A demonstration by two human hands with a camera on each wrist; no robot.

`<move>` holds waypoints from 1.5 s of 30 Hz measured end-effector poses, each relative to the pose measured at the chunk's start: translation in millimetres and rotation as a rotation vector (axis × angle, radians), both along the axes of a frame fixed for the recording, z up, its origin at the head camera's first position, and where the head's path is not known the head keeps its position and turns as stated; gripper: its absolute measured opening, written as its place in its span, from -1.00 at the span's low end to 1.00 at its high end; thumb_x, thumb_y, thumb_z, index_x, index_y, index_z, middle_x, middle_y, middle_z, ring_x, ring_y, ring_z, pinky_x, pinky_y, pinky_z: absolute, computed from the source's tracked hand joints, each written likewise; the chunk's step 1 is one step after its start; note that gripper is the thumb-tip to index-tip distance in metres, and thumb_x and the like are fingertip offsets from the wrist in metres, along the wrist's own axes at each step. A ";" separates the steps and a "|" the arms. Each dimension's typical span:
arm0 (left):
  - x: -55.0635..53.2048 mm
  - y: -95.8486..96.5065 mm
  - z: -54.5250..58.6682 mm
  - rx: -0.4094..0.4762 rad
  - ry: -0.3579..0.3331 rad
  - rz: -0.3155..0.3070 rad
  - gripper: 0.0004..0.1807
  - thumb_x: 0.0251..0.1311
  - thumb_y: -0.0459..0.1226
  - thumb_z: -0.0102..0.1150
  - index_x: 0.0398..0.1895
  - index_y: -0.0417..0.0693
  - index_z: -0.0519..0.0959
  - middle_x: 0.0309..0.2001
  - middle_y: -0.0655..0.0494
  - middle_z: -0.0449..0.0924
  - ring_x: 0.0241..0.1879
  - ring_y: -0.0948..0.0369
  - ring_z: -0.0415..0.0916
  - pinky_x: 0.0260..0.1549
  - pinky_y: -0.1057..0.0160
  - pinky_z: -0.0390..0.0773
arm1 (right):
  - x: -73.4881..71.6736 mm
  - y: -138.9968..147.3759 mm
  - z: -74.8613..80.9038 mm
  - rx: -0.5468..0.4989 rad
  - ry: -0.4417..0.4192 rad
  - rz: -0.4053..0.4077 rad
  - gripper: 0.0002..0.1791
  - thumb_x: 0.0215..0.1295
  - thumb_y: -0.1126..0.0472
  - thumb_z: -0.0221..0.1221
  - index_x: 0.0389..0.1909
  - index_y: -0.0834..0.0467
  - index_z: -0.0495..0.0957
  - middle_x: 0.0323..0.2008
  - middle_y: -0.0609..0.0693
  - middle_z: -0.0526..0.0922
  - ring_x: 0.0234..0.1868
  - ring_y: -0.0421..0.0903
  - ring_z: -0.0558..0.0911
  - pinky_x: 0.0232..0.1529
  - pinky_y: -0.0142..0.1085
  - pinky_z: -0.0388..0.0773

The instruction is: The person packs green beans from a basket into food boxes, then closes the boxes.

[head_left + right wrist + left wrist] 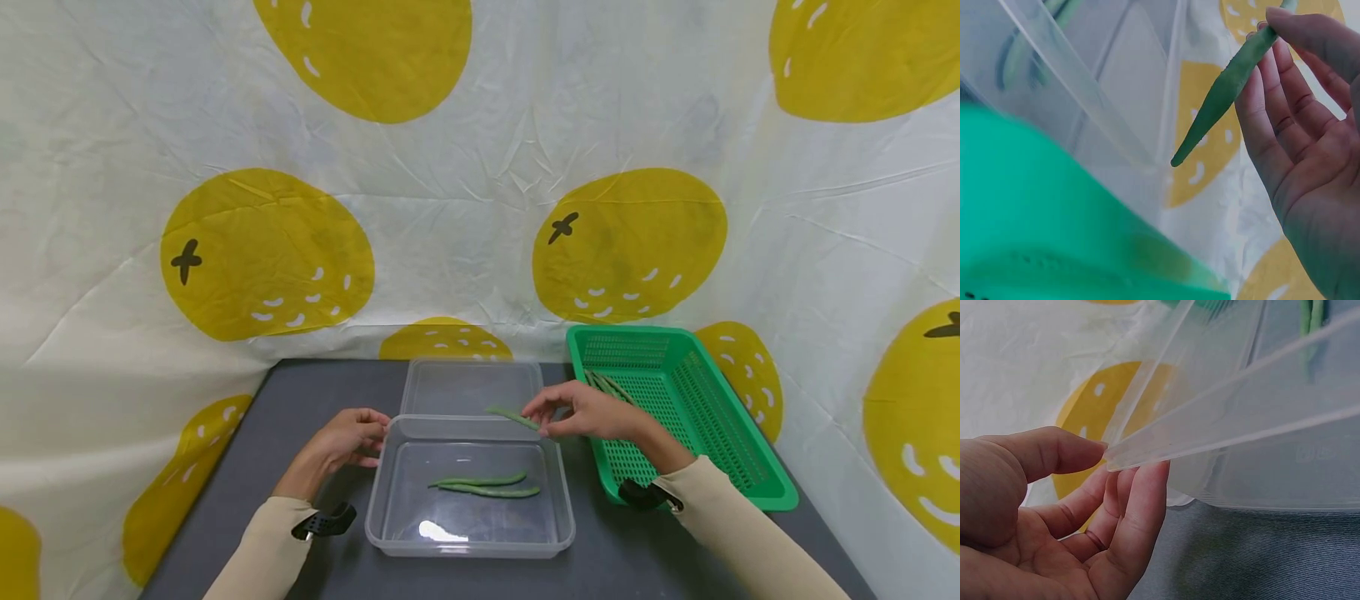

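A clear plastic container (469, 548) stands on the table, with two green beans (487, 492) lying on its bottom. At its far left corner, my left hand (347, 439) pinches the rim between thumb and fingers; the left wrist view shows this hand (1079, 506) at the corner. My right hand (588, 412) is above the container's far right corner. Between its thumb and fingertips it pinches another green bean (513, 417). In the right wrist view one end of that bean (1225, 87) points down and away from the palm.
To the right, a green plastic basket (738, 408) holds several beans (609, 387) at its far left, partly behind my right hand. A clear lid (472, 385) lies behind the container on the dark tabletop (315, 385). A fruit-patterned cloth (450, 233) hangs behind.
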State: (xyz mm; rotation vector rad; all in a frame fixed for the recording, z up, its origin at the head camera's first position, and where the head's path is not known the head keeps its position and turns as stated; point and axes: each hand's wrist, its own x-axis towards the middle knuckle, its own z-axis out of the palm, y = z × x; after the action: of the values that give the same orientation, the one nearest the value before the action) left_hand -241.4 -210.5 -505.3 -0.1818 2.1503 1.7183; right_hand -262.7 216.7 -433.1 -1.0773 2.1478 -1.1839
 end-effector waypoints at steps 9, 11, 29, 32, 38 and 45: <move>-1.2 -1.9 -0.4 -0.007 0.008 -0.013 -0.69 0.38 -0.35 0.12 0.09 -0.40 0.51 -0.12 -0.21 0.64 -0.33 0.11 0.61 -0.34 0.05 0.72 | 10.7 -25.6 -5.7 0.020 -0.018 0.102 -0.67 0.39 0.24 0.27 0.16 0.07 0.62 -0.06 0.19 0.68 -0.09 -0.05 0.66 -0.11 -0.18 0.68; -0.7 -1.9 -0.2 -0.005 0.008 -0.020 -0.69 0.38 -0.35 0.12 0.09 -0.40 0.51 -0.12 -0.21 0.64 -0.33 0.11 0.61 -0.34 0.05 0.72 | 13.0 -29.9 -7.6 0.019 -0.023 0.121 -0.67 0.39 0.24 0.27 0.15 0.07 0.63 -0.07 0.14 0.68 -0.10 -0.06 0.66 -0.10 -0.17 0.68; -0.5 0.7 0.3 -0.022 0.003 0.003 -0.71 0.37 -0.36 0.13 0.06 -0.37 0.53 -0.16 -0.14 0.66 -0.33 0.12 0.61 -0.35 0.06 0.72 | 16.6 -29.0 -11.9 -0.011 -0.036 0.104 -0.68 0.43 0.21 0.24 0.16 -0.01 0.62 0.02 -0.04 0.70 -0.02 0.01 0.67 0.01 -0.14 0.66; 0.0 0.2 0.7 -0.026 0.005 0.001 -0.71 0.38 -0.35 0.13 0.07 -0.38 0.53 -0.14 -0.17 0.66 -0.33 0.12 0.62 -0.35 0.07 0.72 | 13.9 -19.2 -10.2 -0.006 -0.029 0.070 -0.69 0.44 0.22 0.23 0.15 0.00 0.62 0.00 -0.03 0.70 -0.03 0.02 0.67 0.00 -0.15 0.66; -0.5 -0.2 1.3 -0.031 0.014 -0.005 -0.70 0.39 -0.34 0.13 0.08 -0.38 0.53 -0.13 -0.19 0.66 -0.33 0.13 0.62 -0.35 0.09 0.72 | 8.6 1.1 -5.9 -0.005 -0.023 -0.001 -0.69 0.45 0.20 0.22 0.17 0.01 0.61 0.01 0.00 0.70 -0.05 0.08 0.68 0.00 -0.15 0.65; 0.6 0.3 0.3 -0.037 0.017 0.003 -0.71 0.40 -0.34 0.12 0.07 -0.37 0.53 -0.13 -0.19 0.65 -0.33 0.13 0.61 -0.35 0.08 0.72 | -0.9 23.1 -9.3 -0.035 -0.020 -0.055 -0.68 0.46 0.24 0.19 0.18 0.08 0.59 0.05 0.10 0.68 0.02 0.16 0.67 0.02 -0.16 0.65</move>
State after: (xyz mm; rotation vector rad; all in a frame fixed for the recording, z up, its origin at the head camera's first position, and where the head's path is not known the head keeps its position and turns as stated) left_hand -240.8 -210.2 -505.0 -0.1807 2.1960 1.6883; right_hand -263.6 239.8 -442.4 -1.0230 2.1617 -1.2564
